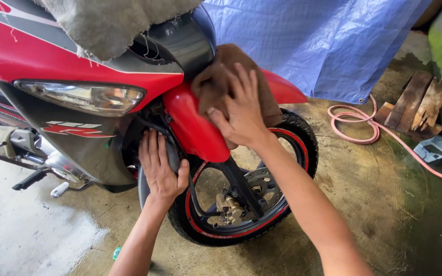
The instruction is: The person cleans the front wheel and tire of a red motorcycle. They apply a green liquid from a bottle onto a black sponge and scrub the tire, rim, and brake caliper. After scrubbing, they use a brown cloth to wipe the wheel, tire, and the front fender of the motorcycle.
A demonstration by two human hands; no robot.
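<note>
A red motorcycle (pixel 72 76) is parked on a wet concrete floor (pixel 384 204), its red front mudguard (pixel 195 128) being wiped. A brown cloth (pixel 221 76) is pressed flat on the mudguard's top under the spread right hand (pixel 239 110). The rear flap is steadied by the left hand (pixel 159 168), fingers flat, nothing clenched.

Wet concrete floor (pixel 384 204), blue tarp (pixel 313 41)
</note>
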